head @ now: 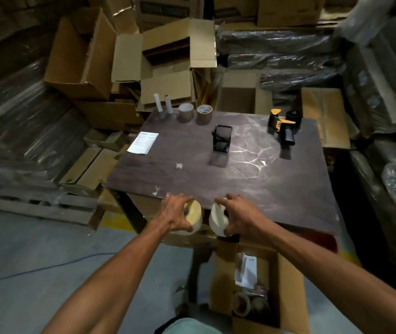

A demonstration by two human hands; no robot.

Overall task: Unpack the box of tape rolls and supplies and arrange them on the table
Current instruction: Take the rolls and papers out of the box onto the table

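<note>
Two cream tape rolls in the air at the near edge of the dark wooden table (276, 189). Left hand (176, 213) curled round the left cream roll (195, 216), thumb at the lower rim, fingers over the top. Right hand (241, 216) gripping the right cream roll (217, 221) the same way, fingers spread over its outer face. Rolls just beside each other, hands apart, neither roll touching the table yet.

Open cardboard box (286, 285) on the floor below the table's near edge, with at least one clear tape roll (240, 304) and a white packet (247, 271) inside; more unpacking apparently to come.

At the table's far left corner: two brown tape rolls (195, 113) standing side by side, two slim white tubes (162, 103) upright just left of them. White printed sheet (143, 142) at the table's left edge. Black wire-frame holder (221, 138) near the table's middle. Orange-and-black tape dispenser (283, 126) at the far right corner.

For a clean placement, probably best: carry both rolls forward over the table, clear of the edge; set down flat on an end face to stop rolling; line up beside the brown pair to keep like with like; release only once seated. Worth steering clear of the holder and leaving room near the front for the remaining box contents.
</note>
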